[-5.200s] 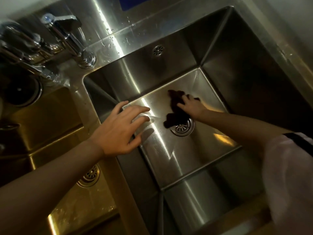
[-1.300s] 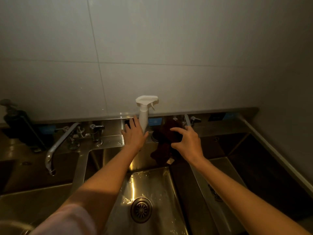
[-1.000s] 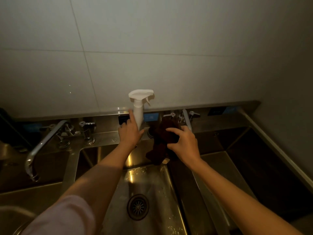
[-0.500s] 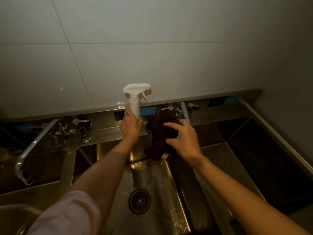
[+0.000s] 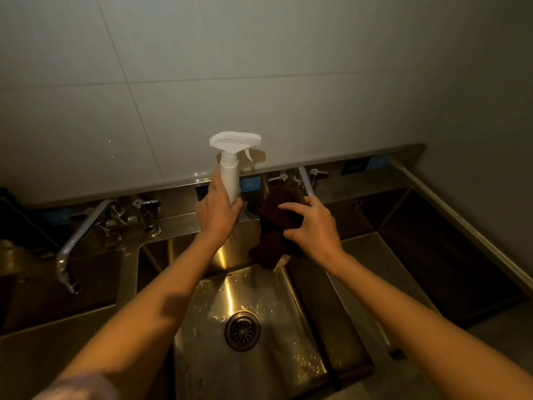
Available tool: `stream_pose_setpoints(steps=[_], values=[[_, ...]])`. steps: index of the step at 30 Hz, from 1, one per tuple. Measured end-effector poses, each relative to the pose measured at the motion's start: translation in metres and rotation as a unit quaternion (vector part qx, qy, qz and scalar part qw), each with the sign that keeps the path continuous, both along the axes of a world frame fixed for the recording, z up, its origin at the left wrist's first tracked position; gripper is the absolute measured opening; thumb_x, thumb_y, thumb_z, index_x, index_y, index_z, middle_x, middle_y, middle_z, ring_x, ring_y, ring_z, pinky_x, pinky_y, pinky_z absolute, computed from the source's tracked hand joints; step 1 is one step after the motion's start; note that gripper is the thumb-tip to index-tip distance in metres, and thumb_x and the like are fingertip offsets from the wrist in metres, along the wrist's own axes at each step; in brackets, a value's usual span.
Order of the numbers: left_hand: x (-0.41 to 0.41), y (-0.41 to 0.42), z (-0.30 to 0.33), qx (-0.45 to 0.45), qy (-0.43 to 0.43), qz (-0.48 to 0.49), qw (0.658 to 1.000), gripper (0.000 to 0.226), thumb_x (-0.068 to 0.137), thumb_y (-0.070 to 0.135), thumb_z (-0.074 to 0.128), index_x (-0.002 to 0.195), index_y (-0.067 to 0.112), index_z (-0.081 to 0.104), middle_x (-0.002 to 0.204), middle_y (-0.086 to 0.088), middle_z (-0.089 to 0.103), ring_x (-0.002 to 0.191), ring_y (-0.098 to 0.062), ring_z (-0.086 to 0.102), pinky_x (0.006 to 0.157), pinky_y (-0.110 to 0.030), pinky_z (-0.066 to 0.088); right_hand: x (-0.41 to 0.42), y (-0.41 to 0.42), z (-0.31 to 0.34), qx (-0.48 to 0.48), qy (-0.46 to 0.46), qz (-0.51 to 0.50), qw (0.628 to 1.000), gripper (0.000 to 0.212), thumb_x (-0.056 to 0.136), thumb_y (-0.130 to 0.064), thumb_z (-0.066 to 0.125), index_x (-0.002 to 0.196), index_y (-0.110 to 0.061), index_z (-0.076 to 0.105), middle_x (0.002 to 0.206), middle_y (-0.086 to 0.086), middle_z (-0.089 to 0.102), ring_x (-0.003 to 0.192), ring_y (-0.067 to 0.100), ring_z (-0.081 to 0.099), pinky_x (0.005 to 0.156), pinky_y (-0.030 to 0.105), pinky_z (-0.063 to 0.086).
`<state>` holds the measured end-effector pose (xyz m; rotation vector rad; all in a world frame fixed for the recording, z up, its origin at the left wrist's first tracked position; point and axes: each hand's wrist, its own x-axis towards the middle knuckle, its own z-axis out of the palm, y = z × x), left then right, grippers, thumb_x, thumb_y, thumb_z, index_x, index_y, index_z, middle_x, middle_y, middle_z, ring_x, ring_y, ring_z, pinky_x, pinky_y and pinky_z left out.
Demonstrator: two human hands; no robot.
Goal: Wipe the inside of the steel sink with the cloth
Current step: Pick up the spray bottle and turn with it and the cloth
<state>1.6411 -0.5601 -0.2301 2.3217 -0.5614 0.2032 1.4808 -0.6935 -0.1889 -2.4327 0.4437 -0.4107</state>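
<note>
While the shiny steel sink basin [image 5: 291, 336] lay low and near, beneath both forearms, the dark brown cloth [image 5: 275, 226] hung bunched above its far right corner, long axis roughly vertical. The right hand [image 5: 313, 229] gripped the cloth, fingers curled over it; the left hand [image 5: 217, 213], just beside, clasped the upright white plastic spray bottle [image 5: 230, 168].

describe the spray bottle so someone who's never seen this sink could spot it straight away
Find the steel sink with the round drain, then look up to its back ledge under the tiled wall. The spray bottle is upright there, gripped by the left hand. It is the only white thing, beside the dark cloth in the right hand.
</note>
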Motion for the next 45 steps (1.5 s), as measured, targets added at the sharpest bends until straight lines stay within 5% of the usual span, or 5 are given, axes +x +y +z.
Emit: stream_pose_setpoints(steps=[14,18,24,29,45], values=[[-0.091,0.091,0.071,-0.025,-0.067,0.045,0.996,0.081,0.082,0.031,0.07,0.144,0.017,0.02,0.127,-0.016,0.055,0.109,-0.037,0.058,0.083,-0.05,0.052,-0.038,0.035,0.03,0.011,-0.028,0.009,0.999,0.056,0.073,-0.012,0.079,0.124,-0.029,0.061,0.12,-0.002,0.047,0.105,0.007,0.046,0.081,0.017,0.047],[-0.118,0.115,0.089,-0.025,-0.072,0.083,0.994,0.076,0.082,0.033,0.069,0.14,0.019,0.022,0.12,-0.015,0.057,0.101,-0.036,0.061,0.076,-0.049,0.053,-0.031,0.047,0.039,0.039,-0.045,0.053,0.997,0.057,0.072,-0.009,0.08,0.123,-0.028,0.062,0.123,0.001,0.047,0.112,0.017,0.051,0.087,0.032,0.055],[-0.159,0.137,0.12,-0.001,-0.1,0.162,0.982,0.069,0.08,0.032,0.068,0.134,0.016,0.028,0.11,-0.011,0.058,0.093,-0.032,0.059,0.064,-0.034,0.038,-0.024,0.06,0.06,0.034,-0.06,0.147,0.987,0.056,0.073,-0.01,0.079,0.122,-0.029,0.062,0.121,0.0,0.048,0.109,0.014,0.049,0.089,0.025,0.048],[-0.195,0.136,0.141,-0.012,-0.115,0.221,0.969,0.068,0.078,0.035,0.068,0.131,0.018,0.028,0.11,-0.009,0.059,0.09,-0.031,0.06,0.071,-0.042,0.051,-0.028,0.058,0.078,0.026,-0.071,0.221,0.972,0.056,0.072,-0.012,0.08,0.121,-0.033,0.063,0.113,-0.005,0.048,0.104,0.01,0.047,0.089,0.027,0.049],[-0.361,0.164,0.153,0.018,-0.119,0.49,0.863,0.067,0.08,0.037,0.069,0.13,0.018,0.028,0.109,-0.006,0.059,0.077,-0.02,0.05,0.062,-0.034,0.038,-0.076,0.129,0.077,0.039,-0.068,0.478,0.875,0.054,0.069,-0.013,0.078,0.117,-0.033,0.066,0.117,-0.003,0.05,0.105,0.013,0.05,0.087,0.025,0.045]])
